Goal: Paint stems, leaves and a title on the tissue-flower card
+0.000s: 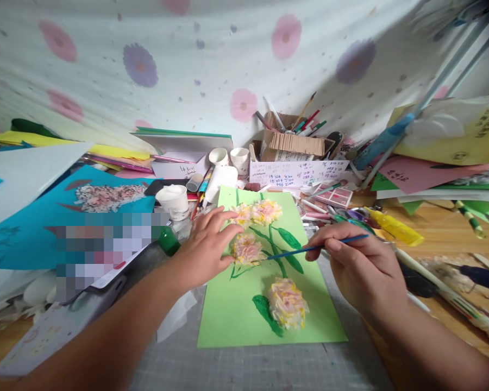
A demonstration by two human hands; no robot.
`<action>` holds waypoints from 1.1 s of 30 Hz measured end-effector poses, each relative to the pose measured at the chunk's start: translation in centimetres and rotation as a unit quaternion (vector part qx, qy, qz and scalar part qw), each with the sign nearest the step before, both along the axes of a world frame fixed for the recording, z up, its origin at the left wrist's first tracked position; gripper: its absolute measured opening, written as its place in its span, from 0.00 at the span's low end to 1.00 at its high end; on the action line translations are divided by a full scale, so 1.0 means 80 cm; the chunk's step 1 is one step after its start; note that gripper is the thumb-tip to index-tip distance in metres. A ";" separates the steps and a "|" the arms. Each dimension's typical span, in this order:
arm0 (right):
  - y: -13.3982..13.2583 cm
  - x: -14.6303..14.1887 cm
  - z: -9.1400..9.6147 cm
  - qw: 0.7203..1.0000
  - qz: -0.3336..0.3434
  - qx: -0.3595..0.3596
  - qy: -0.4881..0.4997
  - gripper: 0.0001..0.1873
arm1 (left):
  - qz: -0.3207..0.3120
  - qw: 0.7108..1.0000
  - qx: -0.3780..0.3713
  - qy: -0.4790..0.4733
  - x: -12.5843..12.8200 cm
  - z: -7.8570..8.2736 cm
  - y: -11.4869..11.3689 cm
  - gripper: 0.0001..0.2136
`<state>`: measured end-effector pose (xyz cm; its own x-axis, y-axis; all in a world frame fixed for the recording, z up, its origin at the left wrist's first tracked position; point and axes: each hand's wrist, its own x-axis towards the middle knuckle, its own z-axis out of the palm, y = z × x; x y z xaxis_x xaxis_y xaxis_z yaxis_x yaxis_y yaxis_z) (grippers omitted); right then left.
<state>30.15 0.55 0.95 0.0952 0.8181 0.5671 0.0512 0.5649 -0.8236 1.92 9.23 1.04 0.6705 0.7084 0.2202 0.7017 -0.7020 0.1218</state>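
Note:
A light green sheet (232,315) lies on a grey cutting mat (179,364). Several ruffled pink, white and yellow flowers (288,304) stand out from it, with painted dark green leaves (288,238) and stems. My right hand (361,269) pinches a thin blue paintbrush (297,251), whose tip touches the paper at the lower edge of the middle-left flower (246,248). Beside that flower, my left hand (207,247) rests on the sheet's left edge with its fingers spread, holding nothing.
White paper cups (173,202) and a green bottle (169,241) stand left of the sheet. Behind it is a cardboard box (295,144) of pens and brushes. A yellow tube (397,227) lies to the right. Blue paper (118,184) with a shredded-paper shape is at left.

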 end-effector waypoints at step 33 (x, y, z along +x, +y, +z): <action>-0.006 -0.017 0.016 0.918 0.081 0.122 -0.367 0.11 | 0.026 0.995 -0.019 -0.099 0.008 -0.012 0.007 0.27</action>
<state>28.77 0.05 2.22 -0.4979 0.6279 0.5982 0.4420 0.7772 -0.4479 2.57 9.80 0.06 0.5788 0.7514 0.3169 0.6971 -0.6576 0.2858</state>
